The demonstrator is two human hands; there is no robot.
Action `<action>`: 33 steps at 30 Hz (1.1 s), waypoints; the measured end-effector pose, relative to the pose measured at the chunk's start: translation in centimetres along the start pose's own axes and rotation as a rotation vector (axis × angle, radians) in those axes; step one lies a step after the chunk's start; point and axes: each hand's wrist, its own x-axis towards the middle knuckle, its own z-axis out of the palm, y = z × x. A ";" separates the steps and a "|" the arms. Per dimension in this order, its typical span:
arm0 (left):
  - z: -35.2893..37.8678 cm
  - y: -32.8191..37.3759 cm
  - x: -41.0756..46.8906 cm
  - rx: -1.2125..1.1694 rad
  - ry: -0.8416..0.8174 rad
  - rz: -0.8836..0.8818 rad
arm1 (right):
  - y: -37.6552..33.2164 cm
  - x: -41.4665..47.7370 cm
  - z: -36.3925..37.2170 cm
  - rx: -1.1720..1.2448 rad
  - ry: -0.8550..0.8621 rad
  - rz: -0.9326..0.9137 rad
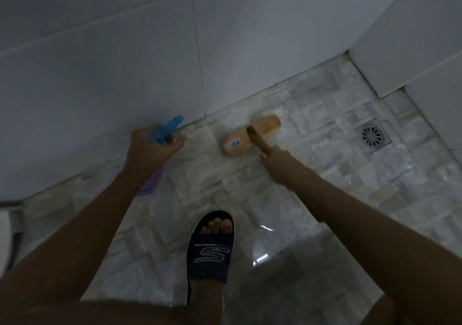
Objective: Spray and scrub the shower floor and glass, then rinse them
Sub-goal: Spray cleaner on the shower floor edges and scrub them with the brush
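Navy slipper point(211, 252) is standing on the tiled floor point(337, 164); left grip point(150, 147) is curling round the sprayer point(166, 129), nozzle aimed at the wall point(125, 62) foot, likely for wetting; right grip point(275, 161) is clasping the brush point(266, 125) handle, pressing bristles into that floor edge.

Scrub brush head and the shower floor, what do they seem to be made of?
Scrub brush head: likely wood, matte tan block, though blur leaves plastic possible. Shower floor: glossy stone-look tile, pale marbled squares with grout lines and bright wet-looking reflections.
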 end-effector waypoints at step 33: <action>0.5 1.8 -2.7 -0.086 -0.219 0.048 | 2.7 -2.8 3.6 -0.022 -0.047 -0.064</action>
